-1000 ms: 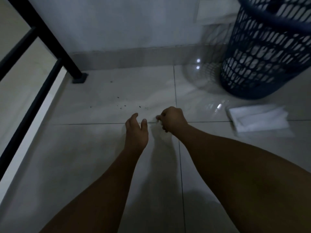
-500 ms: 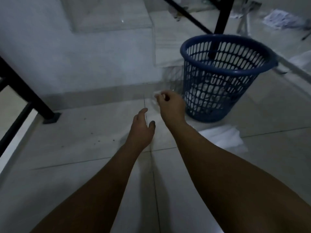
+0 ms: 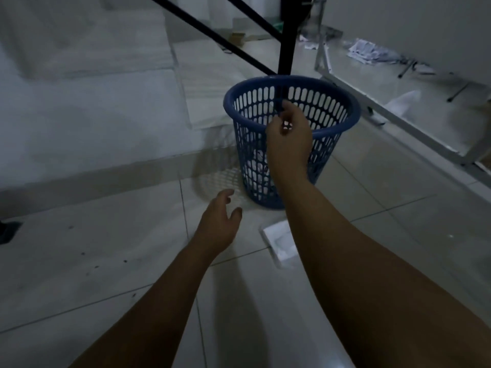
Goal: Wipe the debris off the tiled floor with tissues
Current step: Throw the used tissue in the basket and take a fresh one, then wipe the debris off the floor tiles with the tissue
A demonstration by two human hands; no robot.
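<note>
My right hand [image 3: 289, 134] is raised over the near rim of a blue slotted waste basket [image 3: 329, 128], fingers curled around a small white tissue wad [image 3: 286, 125] that barely shows. My left hand [image 3: 218, 221] hovers low over the tiled floor [image 3: 106, 261] with its fingers apart and nothing in it. Dark debris specks [image 3: 125, 260] lie scattered on the tile left of my arms. A flat stack of white tissues [image 3: 277, 239] lies on the floor in front of the basket, partly hidden by my right forearm. Crumpled white tissues [image 3: 259, 158] show through the basket's slots.
A black metal post with diagonal bars [image 3: 287, 35] rises just behind the basket. A white metal frame [image 3: 398, 120] runs along the right, with scattered papers [image 3: 369, 51] beyond it. A wall with a grey skirting [image 3: 93, 179] stands to the left, with a black foot [image 3: 8, 231] at its edge.
My right hand has lifted from the floor and travelled right and up to the basket rim with the tissue. The view has swung toward the basket. My left hand stayed low and open.
</note>
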